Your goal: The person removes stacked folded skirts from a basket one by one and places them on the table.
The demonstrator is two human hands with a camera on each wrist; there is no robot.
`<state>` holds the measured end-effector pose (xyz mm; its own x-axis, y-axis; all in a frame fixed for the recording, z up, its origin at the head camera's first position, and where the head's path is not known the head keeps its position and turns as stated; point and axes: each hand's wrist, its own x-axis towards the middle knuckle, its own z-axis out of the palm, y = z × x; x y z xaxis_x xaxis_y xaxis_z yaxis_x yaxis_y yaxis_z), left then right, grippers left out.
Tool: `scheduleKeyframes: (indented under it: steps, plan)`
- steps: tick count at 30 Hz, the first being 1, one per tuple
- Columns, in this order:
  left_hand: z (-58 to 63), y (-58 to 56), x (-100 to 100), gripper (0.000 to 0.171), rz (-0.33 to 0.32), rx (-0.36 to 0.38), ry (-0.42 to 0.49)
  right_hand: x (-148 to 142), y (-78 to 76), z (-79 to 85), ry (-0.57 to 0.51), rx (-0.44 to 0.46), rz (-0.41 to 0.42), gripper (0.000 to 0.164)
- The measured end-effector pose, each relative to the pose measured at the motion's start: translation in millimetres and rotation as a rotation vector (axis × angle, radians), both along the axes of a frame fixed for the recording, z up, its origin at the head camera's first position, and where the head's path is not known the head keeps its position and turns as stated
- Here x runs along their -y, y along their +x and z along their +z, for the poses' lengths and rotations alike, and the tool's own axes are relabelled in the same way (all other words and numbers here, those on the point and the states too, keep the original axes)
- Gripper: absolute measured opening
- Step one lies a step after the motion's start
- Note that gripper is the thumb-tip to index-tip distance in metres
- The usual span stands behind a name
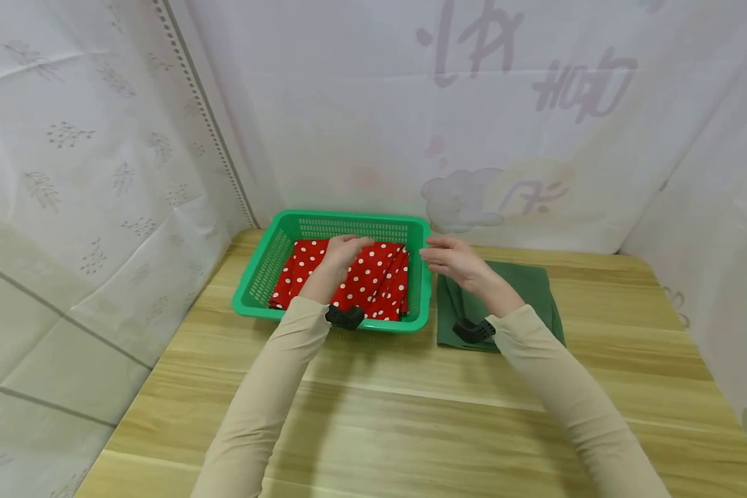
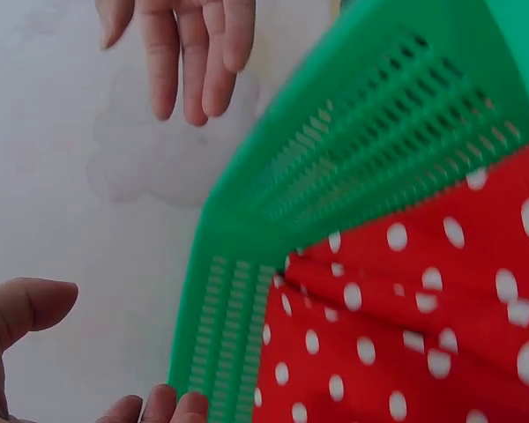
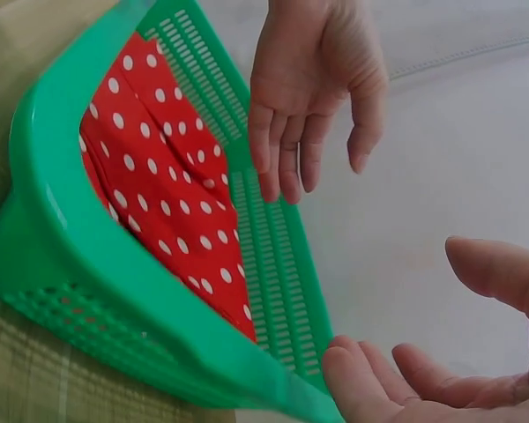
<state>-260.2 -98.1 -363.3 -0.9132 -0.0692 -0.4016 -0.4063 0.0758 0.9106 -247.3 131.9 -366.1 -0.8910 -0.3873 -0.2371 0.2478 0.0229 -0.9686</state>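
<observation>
A green plastic basket (image 1: 333,325) with slotted walls stands at the back left of the table. Folded red cloth with white polka dots (image 1: 373,277) lies inside it. Above the cloth hovers my left hand (image 1: 342,254), fingers loosely extended and holding nothing. My right hand (image 1: 457,261) is just outside the basket's right rim, its fingers pointing left toward the other hand. Beneath the right hand is a folded dark green cloth (image 1: 529,290) on the table. In the right wrist view both palms face each other with bare space between them.
The wooden table (image 1: 411,415) runs toward me in front of the basket. White printed sheets (image 1: 361,104) hang as walls behind and on both sides. Each wrist wears a black strap mount (image 1: 346,317).
</observation>
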Motion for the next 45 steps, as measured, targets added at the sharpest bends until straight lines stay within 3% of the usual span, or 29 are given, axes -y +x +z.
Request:
scheduleKeyframes:
  steps: [10,14,21,31,36,45]
  plan:
    - [-17.2,-4.0,37.1,0.065,0.106,0.045,-0.176,27.5,-5.7,-5.7,0.046,0.075,0.011,0.066]
    - [-19.0,-3.6,49.5,0.062,0.149,0.070,-0.185,38.7,-7.4,-8.3,0.047,0.112,-0.004,0.069]
    - [-21.8,-5.7,64.8,0.076,0.149,0.139,-0.221,56.5,-11.7,-13.6,0.086,0.184,-0.047,0.075]
    - [-24.1,-11.1,72.5,0.064,0.214,0.150,-0.261,73.0,-19.7,-21.1,0.135,0.242,-0.114,0.077]
    - [-21.4,-12.5,77.7,0.066,0.206,0.172,-0.286,78.2,-22.3,-25.2,0.167,0.242,-0.118,0.074]
    - [-21.8,-12.0,89.7,0.066,0.106,0.253,-0.320,84.1,-24.1,-35.2,0.275,0.244,-0.101,0.069]
